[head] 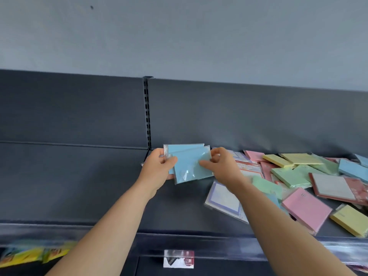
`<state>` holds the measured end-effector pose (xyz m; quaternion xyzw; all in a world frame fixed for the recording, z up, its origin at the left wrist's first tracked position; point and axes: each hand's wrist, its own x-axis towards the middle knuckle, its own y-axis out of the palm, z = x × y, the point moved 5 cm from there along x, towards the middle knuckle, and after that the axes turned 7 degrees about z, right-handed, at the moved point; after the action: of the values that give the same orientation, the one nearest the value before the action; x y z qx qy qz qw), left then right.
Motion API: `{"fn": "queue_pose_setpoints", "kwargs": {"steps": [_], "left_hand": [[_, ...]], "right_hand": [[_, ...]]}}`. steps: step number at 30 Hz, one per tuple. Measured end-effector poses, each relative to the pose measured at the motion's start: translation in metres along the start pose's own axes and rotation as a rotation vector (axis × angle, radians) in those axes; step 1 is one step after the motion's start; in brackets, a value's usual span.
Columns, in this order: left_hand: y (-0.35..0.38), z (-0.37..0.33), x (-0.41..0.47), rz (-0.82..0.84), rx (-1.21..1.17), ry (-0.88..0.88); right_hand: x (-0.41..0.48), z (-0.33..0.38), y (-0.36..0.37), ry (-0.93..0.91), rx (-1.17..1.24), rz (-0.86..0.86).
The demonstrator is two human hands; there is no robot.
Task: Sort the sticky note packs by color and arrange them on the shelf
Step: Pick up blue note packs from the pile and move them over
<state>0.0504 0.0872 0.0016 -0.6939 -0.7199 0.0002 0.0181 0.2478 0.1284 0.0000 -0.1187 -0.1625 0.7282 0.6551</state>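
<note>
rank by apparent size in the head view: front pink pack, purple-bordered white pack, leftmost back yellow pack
1-2. front pink pack and purple-bordered white pack look alike; the arm hides part of the white one, so no ranking.
3. leftmost back yellow pack, smallest, but farther away.

Shop: dark metal display shelving (79,186), slotted upright (147,112), price label (178,258).

The thin rectangular light-blue sticky note packs (189,164) are showing plain pale blue under glinting clear film. The dark grey metal shelf (79,186) is looking evenly charcoal. Toward its right end, the square pink pack (306,208), the yellow pack (350,219) and the mint-green pack (288,176) are showing plain pastels, while the white pack with a violet border (223,198) and the grey-faced pack with a red frame (336,188) are showing bordered faces.
</note>
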Motion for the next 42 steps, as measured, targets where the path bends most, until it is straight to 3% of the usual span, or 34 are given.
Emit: {"fn": "queue_pose_setpoints", "kwargs": {"steps": [7,16,28,42], "left_hand": [[-0.085,-0.008,-0.03,-0.129,0.067,0.001],[-0.258,-0.006,-0.1,-0.447,0.117,-0.015],[-0.492,-0.011,-0.201,-0.584,0.21,-0.07],[-0.657,0.002,-0.184,-0.701,0.258,-0.132]], "right_hand": [[0.008,0.042,0.078,-0.013,0.054,0.1],[-0.008,0.114,0.249,-0.046,0.117,0.283],[-0.056,0.216,0.489,-0.048,0.179,0.434],[-0.021,0.272,0.653,-0.04,0.187,0.556]]}}
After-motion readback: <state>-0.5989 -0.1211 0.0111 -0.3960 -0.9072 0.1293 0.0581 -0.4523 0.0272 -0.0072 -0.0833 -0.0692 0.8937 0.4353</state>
